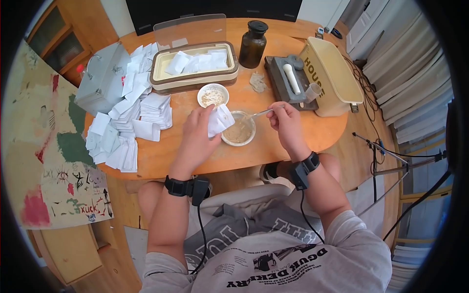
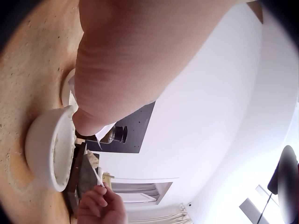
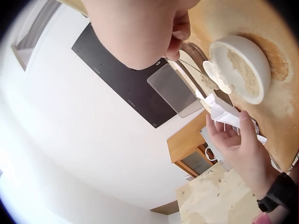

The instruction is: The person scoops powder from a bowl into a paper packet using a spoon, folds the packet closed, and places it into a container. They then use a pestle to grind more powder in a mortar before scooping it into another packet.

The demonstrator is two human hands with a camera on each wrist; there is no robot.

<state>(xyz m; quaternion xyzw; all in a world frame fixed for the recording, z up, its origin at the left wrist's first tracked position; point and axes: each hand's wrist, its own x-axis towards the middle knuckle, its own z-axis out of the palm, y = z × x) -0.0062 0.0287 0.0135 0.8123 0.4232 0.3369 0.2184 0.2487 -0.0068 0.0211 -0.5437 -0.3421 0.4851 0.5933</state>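
Observation:
My left hand [image 1: 198,134] holds a small white paper packet [image 1: 221,120] by its side, tilted beside the rim of a white bowl [image 1: 251,139]. Beige powder lies in this bowl. In the right wrist view the packet's top [image 3: 219,109] gapes. My right hand [image 1: 287,124] pinches the handle of a metal spoon [image 1: 264,112]. Powder is heaped on the spoon's head [image 3: 209,82], which is over the bowl's far side in the head view. Behind the packet stands a second small white bowl [image 1: 213,88] with paler powder in it.
Piles of white packets [image 1: 128,115] cover the table's left side by a grey metal box [image 1: 100,80]. A lidded container [image 1: 161,85] of packets stands at the back, near a dark jar [image 1: 252,46]. On the right are a dark tray [image 1: 273,73] and a cream bin [image 1: 337,73].

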